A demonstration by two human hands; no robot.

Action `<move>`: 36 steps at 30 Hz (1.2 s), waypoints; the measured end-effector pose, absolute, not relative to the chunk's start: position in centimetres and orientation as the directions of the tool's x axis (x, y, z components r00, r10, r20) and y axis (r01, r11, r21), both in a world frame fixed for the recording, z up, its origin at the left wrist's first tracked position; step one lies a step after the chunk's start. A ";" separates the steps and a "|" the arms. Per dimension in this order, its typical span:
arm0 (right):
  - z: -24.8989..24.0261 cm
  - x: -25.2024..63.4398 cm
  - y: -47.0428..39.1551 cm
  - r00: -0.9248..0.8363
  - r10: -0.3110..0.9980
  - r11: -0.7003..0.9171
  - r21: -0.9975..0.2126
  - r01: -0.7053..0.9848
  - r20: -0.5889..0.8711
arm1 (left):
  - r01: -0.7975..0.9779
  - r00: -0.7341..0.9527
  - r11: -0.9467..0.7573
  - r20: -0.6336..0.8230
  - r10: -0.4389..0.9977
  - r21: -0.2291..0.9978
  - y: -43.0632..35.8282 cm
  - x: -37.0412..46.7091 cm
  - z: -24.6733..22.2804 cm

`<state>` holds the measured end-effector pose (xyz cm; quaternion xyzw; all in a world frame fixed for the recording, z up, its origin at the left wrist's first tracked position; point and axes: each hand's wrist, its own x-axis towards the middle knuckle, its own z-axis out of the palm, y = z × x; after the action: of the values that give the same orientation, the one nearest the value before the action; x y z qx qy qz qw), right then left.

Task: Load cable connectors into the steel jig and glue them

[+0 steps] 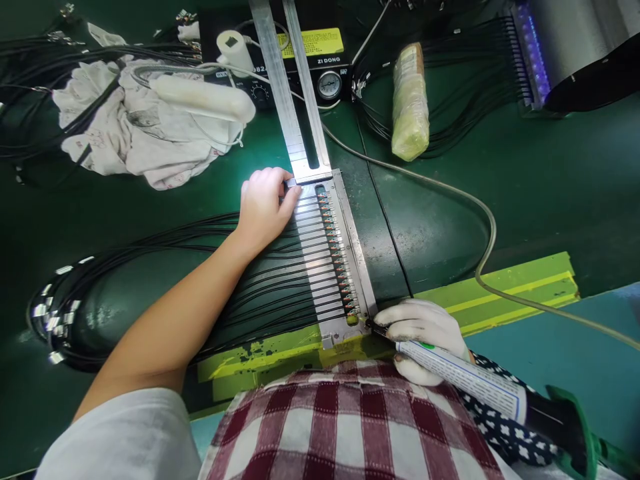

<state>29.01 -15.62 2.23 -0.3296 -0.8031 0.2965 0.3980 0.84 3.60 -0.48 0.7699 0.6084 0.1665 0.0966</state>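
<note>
A long metal fixture [357, 260] lies on the green table, with a row of black cables [280, 275] running into it from the left. At its upper end my bare left hand [265, 203] is closed on the fixture's left edge, thumb on top. My right hand [425, 333], in a stained white glove, is wrapped round a white dispensing syringe [465, 380] with a black tip end. The tip is by the fixture's lower right corner. Small connectors with orange and blue bits sit in the fixture's slot.
A slotted metal bar [283, 87] meets the fixture's top. Crumpled cloth [145, 147] and a white cylindrical tool [200, 97] lie upper left. Behind are a black controller with a gauge [330, 85], a wrapped yellow bundle [411, 103] and a violet-lit machine [534, 53]. A hose [450, 183] curves right.
</note>
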 end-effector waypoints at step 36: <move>2.6 28.7 -15.2 -0.434 0.789 0.582 -0.757 0.299 0.435 | 0.900 0.201 -0.244 0.152 0.968 0.362 3.7 0.7 -0.6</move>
<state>28.65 -15.17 2.62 -0.3438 -0.7911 0.3018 0.4062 0.73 3.67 -0.62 0.7690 0.6071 0.1753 0.0970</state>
